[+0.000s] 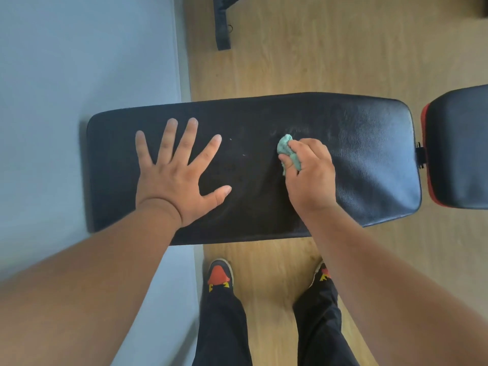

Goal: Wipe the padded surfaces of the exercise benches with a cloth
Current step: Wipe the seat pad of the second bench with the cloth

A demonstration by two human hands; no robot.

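Wiping goes best if the right hand [307, 173], bunched round the green cloth [286, 151] at frame centre, overlaps firm strokes across the black bench pad [369, 154] while the flat, splayed left hand [177, 170] steadies it.

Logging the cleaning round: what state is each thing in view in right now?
Left hand: flat, fingers spread, resting on the pad.
Right hand: grips the cloth.
Teal cloth: bunched, pressed to the pad.
Long black bench pad: level, faint wipe streaks.
Second pad, red-trimmed: untouched.
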